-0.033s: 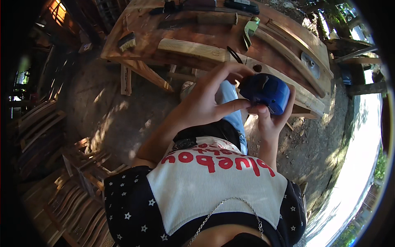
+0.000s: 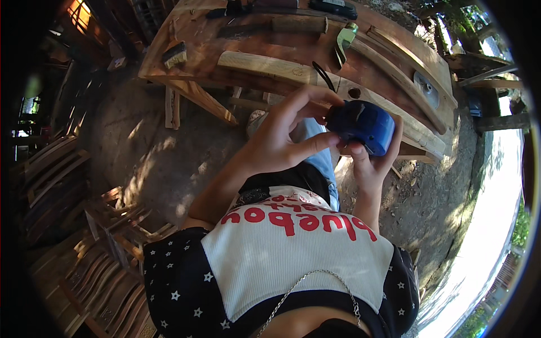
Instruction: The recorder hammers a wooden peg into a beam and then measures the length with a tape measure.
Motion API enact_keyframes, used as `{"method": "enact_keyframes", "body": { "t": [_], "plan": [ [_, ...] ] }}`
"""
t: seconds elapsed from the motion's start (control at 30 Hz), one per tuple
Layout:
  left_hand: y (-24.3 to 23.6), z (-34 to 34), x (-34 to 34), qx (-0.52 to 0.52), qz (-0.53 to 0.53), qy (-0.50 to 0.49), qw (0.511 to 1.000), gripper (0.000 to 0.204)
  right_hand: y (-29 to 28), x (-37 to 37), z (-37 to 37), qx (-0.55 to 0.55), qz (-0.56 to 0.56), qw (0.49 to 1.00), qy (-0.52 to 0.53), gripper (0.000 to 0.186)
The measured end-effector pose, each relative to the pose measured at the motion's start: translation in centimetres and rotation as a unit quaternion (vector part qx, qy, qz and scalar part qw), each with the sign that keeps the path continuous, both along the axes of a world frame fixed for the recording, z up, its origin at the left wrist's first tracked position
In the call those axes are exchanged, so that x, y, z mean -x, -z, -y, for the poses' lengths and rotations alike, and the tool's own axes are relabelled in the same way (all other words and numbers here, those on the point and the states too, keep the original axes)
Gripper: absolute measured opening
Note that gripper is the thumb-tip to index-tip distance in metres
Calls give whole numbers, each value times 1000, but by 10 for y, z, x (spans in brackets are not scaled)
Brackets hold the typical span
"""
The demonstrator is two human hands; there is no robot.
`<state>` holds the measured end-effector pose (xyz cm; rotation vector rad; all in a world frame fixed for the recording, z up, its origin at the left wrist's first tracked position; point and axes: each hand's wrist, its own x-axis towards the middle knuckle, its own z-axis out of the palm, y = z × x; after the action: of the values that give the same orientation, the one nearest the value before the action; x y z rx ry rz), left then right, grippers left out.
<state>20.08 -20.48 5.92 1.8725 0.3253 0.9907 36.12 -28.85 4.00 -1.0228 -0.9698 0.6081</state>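
I hold a blue, rounded plastic object (image 2: 366, 125) with both hands in front of my body, near the bench edge. My left hand (image 2: 282, 135) is on its left side, thumb stretched toward its lower face and fingers curled at the upper left. My right hand (image 2: 377, 160) grips its right side, thumb at the lower face and fingers round the edge. A black cord loop (image 2: 322, 73) shows just beyond my left fingers; I cannot tell what it joins. Beyond the hands lies a pale plank (image 2: 259, 65) with a dark round hole in the board to its right.
A wooden workbench (image 2: 197, 36) holds a brush (image 2: 174, 56), a green-handled tool (image 2: 345, 42), a black device (image 2: 332, 8), long tools, curved strips (image 2: 406, 76) and a metal plate (image 2: 425, 90). Slatted wooden frames (image 2: 96, 287) stand at the left over the concrete floor.
My hands and the blue object have shifted very slightly up and to the left. The grip looks the same.
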Motion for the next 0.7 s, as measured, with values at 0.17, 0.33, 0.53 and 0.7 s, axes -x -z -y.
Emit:
{"method": "enact_keyframes", "body": {
  "t": [0.17, 0.33, 0.53, 0.7],
  "plan": [
    [13, -3, 21, 385, 89, 53, 917, 40, -1, 4, -13, 35, 229, 972, -29, 67],
    [15, -19, 37, 476, 89, 49, 874, 41, -8, 7, -32, -49, 383, 920, -73, 70],
    [8, -75, 90, 326, 91, -127, 932, 26, -13, -1, -39, -13, 353, 934, -45, 60],
    [11, -116, 117, 225, -33, -305, 925, 28, -12, -27, -54, 62, 407, 912, 4, 59]
  ]
}}
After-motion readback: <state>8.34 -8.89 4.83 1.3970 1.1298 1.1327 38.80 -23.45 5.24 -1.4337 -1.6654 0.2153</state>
